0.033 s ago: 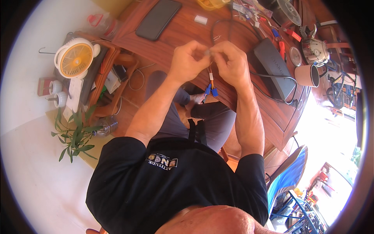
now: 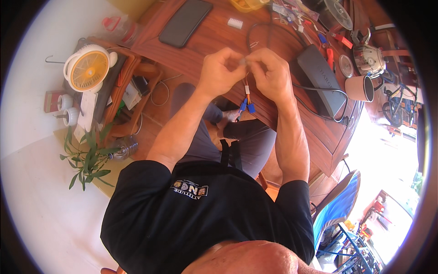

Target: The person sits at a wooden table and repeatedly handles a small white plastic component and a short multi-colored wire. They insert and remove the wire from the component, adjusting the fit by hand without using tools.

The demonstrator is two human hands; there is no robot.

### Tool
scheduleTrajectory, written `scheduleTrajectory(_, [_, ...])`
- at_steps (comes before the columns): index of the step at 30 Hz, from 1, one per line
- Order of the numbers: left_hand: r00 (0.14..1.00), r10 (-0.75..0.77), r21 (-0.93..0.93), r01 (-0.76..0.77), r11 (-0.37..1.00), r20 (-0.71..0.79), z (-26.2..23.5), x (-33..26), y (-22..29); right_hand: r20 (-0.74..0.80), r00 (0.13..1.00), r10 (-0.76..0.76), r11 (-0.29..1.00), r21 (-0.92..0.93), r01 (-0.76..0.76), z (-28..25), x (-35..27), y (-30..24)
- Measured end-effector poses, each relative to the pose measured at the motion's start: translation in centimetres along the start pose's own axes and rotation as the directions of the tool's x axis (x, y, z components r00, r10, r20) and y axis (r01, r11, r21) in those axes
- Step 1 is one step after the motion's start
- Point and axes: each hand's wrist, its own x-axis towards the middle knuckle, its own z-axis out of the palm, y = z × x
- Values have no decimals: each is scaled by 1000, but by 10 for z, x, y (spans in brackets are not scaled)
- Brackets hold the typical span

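My left hand (image 2: 221, 73) and my right hand (image 2: 273, 77) meet over the near part of the wooden table. Both pinch at the upper end of a wire harness, where a small greyish piece (image 2: 245, 61) shows between the fingertips; its exact kind is too small to tell. From there thin coloured wires hang past a white connector (image 2: 247, 89) to several blue connectors (image 2: 247, 107), dangling beyond the table's edge above my lap. A small bent metal clip (image 2: 253, 44) lies on the table just past my fingertips.
On the table (image 2: 214, 36) lie a black phone (image 2: 185, 23), a white connector block (image 2: 235, 23) and a dark box (image 2: 319, 80) with a black cable. Farther right are a cup (image 2: 359, 88), red-handled tools and a metal pot (image 2: 335, 14). A fan (image 2: 89, 68) and plant (image 2: 89, 160) stand left.
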Motion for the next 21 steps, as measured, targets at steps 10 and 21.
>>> scheduleTrajectory(10, [999,-33,31,32,999,15,-2,0,0,-2,998,65,998,-13,-65,2,-3,-1])
scheduleTrajectory(21, [998,-50,50,49,998,28,-3,2,-1,-8,999,45,999,-29,-45,3,-4,2])
